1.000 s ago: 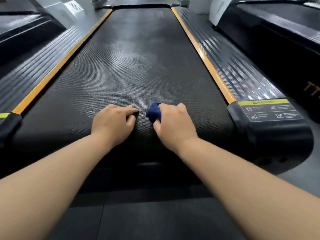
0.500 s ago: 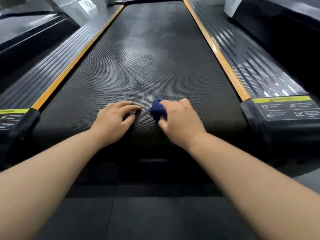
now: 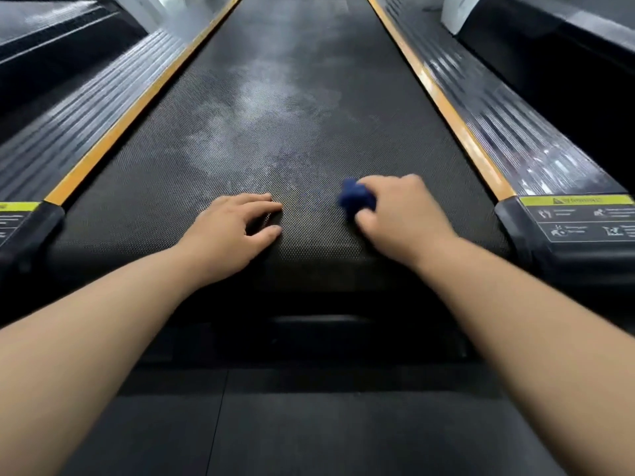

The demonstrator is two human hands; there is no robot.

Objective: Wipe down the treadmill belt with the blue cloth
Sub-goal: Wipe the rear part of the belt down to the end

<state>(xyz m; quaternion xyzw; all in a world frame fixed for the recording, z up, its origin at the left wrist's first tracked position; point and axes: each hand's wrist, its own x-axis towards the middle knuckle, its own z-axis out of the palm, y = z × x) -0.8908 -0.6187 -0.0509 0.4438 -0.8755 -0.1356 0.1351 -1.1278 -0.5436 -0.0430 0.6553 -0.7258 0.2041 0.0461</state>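
Blue cloth (image 3: pixel 355 199) sits just right of centre in the head view, bunched into a small wad that pokes out past the fingers of the right hand (image 3: pixel 402 218), which clutches it against the near end of the treadmill belt (image 3: pixel 292 115). It looks soft, light and limp, so it should handle best gathered in the palm and pressed flat. Left hand (image 3: pixel 230 228), centre-left, rests loose-fingered on the belt, holding nothing

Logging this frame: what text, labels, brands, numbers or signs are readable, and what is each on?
No text can be read.
Label on the right rear end cap: a yellow-green strip with a warning triangle, and white pictograms below; the wording is too blurred to read.
Label on the left rear end cap: cut off by the frame edge and blurred, unreadable.
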